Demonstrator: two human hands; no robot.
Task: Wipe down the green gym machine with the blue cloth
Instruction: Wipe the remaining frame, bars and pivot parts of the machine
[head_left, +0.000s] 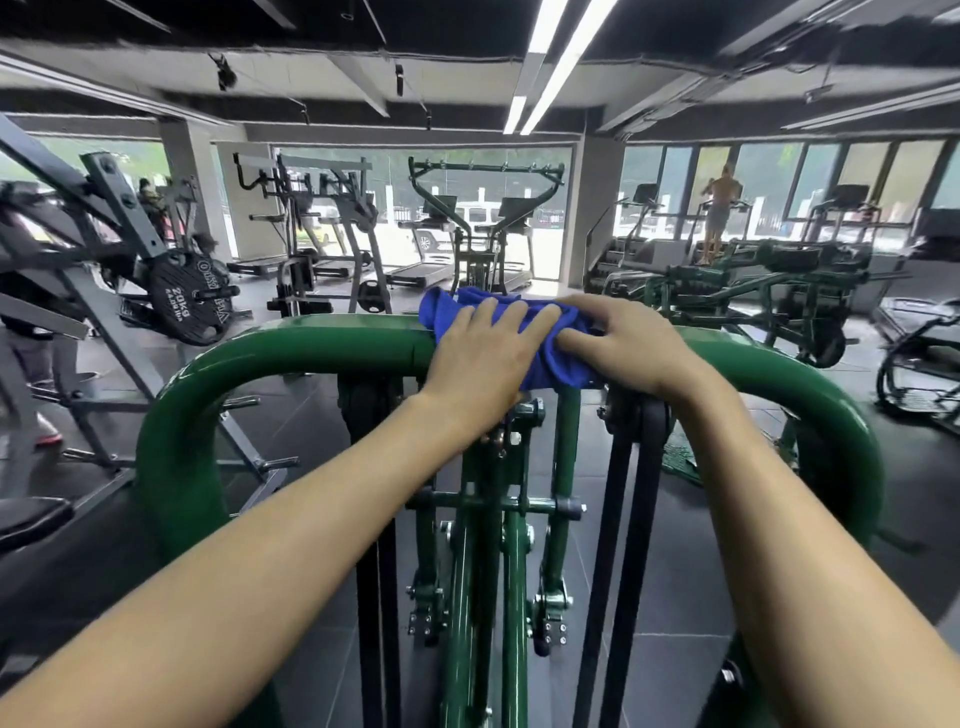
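The green gym machine (291, 348) has a thick curved top bar running across the middle of the view, with green uprights and black belts below it. The blue cloth (452, 306) is bunched over the centre of that bar. My left hand (483, 353) lies flat on the cloth with straight fingers, pressing it onto the bar. My right hand (628, 343) rests on the cloth's right end, fingers curled over the fabric. Much of the cloth is hidden under both hands.
A grey plate-loaded machine with a 20 kg plate (187, 299) stands at the left. Treadmills (415, 270) line the windows at the back. More green machines (737, 296) stand at the right. A person (719, 208) is on a far treadmill.
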